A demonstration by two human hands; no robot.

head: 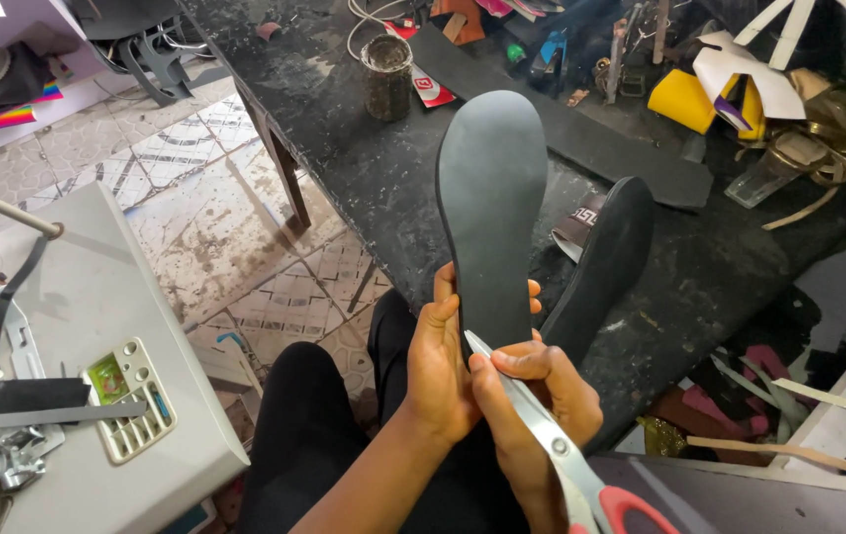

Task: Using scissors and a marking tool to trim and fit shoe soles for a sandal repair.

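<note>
Cluttered bench point(364, 178) behind, L hand point(440, 366) grips sole point(490, 208), scissors point(542, 435) at edge

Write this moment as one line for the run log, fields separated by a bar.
left hand: holds black sole upright | right hand: holds scissors, blades at sole's heel edge | second sole: lying on black table

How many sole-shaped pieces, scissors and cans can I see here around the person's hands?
Dark shoe soles: 2, one held up in the left hand, one lying on the black table.
Scissors: 1, red-handled, in the right hand, blades at the held sole's heel.
Grimy cans: 1, on the table.
Total: 4
</note>
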